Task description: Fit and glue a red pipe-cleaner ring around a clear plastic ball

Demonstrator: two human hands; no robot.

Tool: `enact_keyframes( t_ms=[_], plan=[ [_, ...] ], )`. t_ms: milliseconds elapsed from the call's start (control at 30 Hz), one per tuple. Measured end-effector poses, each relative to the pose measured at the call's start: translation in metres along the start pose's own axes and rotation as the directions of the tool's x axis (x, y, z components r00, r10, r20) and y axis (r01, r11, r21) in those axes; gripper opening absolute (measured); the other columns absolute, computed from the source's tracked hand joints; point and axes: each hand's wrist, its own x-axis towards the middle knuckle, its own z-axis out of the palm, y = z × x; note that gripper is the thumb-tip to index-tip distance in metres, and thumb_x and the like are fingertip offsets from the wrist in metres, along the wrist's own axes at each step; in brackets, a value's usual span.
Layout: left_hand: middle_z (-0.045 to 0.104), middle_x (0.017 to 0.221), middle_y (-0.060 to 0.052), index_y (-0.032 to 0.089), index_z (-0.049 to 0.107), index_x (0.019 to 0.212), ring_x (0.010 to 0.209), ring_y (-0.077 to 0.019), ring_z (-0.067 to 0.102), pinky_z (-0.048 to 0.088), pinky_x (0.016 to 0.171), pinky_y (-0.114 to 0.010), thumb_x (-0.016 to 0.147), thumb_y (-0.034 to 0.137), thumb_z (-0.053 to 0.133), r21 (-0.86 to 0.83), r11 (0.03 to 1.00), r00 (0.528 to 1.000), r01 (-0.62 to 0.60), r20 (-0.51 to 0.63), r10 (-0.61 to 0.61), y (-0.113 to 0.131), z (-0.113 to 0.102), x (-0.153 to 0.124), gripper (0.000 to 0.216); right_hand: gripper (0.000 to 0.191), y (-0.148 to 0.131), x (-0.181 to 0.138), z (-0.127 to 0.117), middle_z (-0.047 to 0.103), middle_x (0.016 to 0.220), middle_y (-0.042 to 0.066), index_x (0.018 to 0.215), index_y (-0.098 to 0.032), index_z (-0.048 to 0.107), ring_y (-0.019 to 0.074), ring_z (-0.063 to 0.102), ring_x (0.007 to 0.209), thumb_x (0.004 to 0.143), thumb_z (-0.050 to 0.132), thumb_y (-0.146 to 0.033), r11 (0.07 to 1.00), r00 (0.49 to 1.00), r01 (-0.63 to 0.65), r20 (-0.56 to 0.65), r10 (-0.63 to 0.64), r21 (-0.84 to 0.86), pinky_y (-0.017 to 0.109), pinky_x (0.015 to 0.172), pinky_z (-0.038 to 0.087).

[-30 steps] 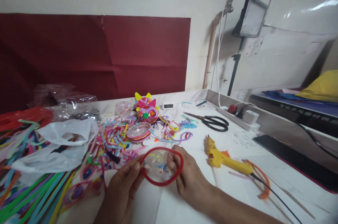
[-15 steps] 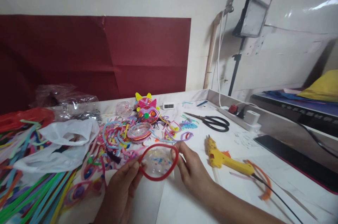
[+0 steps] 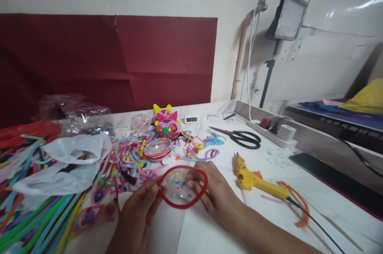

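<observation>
Both hands hold a clear plastic dome (image 3: 179,188) with coloured bits inside, ringed by a red pipe-cleaner loop (image 3: 183,205). My left hand (image 3: 140,210) pinches the loop's left side, fingers closed on it. My right hand (image 3: 217,196) grips the right side, its thumb pressed onto the dome's face. They hover just above the white table (image 3: 209,230) near its front edge.
A yellow glue gun (image 3: 254,180) with a black cord lies right of my hands. Black scissors (image 3: 243,138) lie farther back. Cut pipe-cleaner pieces, another clear dome (image 3: 157,148) and a pink figure (image 3: 166,124) sit behind; long pipe cleaners (image 3: 32,222) and a white bag (image 3: 64,166) lie left.
The right thumb slid from the loop's upper right edge inward onto the dome. The loop and dome shifted slightly; the left hand barely moved.
</observation>
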Motion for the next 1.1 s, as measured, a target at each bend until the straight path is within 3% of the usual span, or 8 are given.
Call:
enact_keyframes(
  t_ms=[133,267,367,567,833,1000,1100],
  plan=[
    [0.079,0.082,-0.004,0.023,0.076,0.069,0.094,-0.0249,0.071,0.058,0.083,-0.026,0.061,0.023,0.081,0.035,0.999,0.999,-0.011,-0.047,0.012,0.006,0.006,-0.009,0.01,0.015,-0.005,0.002,-0.007,0.058,0.077,0.003,0.079,-0.021,0.049,0.0186,0.052,0.072,0.093,0.045,-0.018,0.991,0.99,-0.132,0.046,0.131,0.016,0.033,0.067,0.04],
    [0.079,0.081,-0.006,0.025,0.076,0.071,0.1,-0.0316,0.069,0.057,0.088,-0.037,0.06,0.024,0.082,0.062,0.998,0.998,-0.017,-0.062,0.021,0.011,0.012,-0.015,0.012,0.016,-0.009,0.004,-0.013,0.059,0.075,0.003,0.075,-0.022,0.048,0.0196,0.054,0.071,0.091,0.048,-0.021,0.944,0.939,-0.326,0.13,0.318,0.042,0.032,0.063,0.04],
    [0.079,0.085,-0.006,0.023,0.077,0.073,0.095,-0.0301,0.071,0.057,0.088,-0.035,0.059,0.026,0.083,0.086,0.996,0.999,-0.009,-0.037,0.012,0.008,0.011,-0.011,0.016,0.013,-0.01,0.002,-0.013,0.059,0.077,0.004,0.079,-0.023,0.046,0.0216,0.055,0.074,0.092,0.044,-0.023,0.918,0.908,-0.396,0.166,0.385,0.034,0.033,0.062,0.041],
    [0.079,0.081,-0.001,0.022,0.077,0.073,0.085,-0.0216,0.073,0.058,0.082,-0.023,0.057,0.024,0.085,0.095,0.995,0.998,-0.002,-0.063,0.008,-0.001,0.005,-0.003,0.018,0.012,-0.01,-0.002,-0.006,0.057,0.08,0.006,0.08,-0.023,0.042,0.0227,0.053,0.074,0.092,0.039,-0.023,0.899,0.895,-0.433,0.152,0.42,0.068,0.036,0.065,0.042],
    [0.079,0.081,0.0,0.023,0.078,0.077,0.083,-0.0181,0.073,0.058,0.077,-0.017,0.061,0.023,0.084,0.037,0.999,0.999,-0.021,-0.045,0.023,-0.002,0.003,-0.003,0.017,0.019,-0.006,0.0,-0.005,0.05,0.069,0.0,0.079,-0.023,0.041,0.0169,0.047,0.062,0.094,0.036,-0.033,0.871,0.905,-0.426,0.122,0.408,0.245,0.029,0.056,0.038],
    [0.079,0.08,0.0,0.023,0.078,0.074,0.079,-0.0156,0.073,0.057,0.074,-0.015,0.061,0.02,0.083,0.015,0.999,0.998,-0.035,-0.046,0.036,0.0,0.006,-0.006,0.014,0.019,0.008,0.002,-0.005,0.054,0.073,0.001,0.078,-0.022,0.045,0.0177,0.051,0.068,0.093,0.043,-0.034,0.844,0.905,-0.416,0.065,0.42,0.337,0.031,0.063,0.042],
    [0.079,0.078,0.0,0.021,0.078,0.071,0.077,-0.0149,0.072,0.058,0.075,-0.016,0.059,0.019,0.084,-0.02,0.998,0.998,-0.054,-0.04,0.053,0.002,0.007,-0.006,0.014,0.019,0.014,0.006,-0.008,0.056,0.073,0.001,0.075,-0.021,0.05,0.0172,0.053,0.069,0.086,0.057,-0.035,0.803,0.895,-0.408,0.018,0.445,0.435,0.031,0.066,0.044]
  ],
)
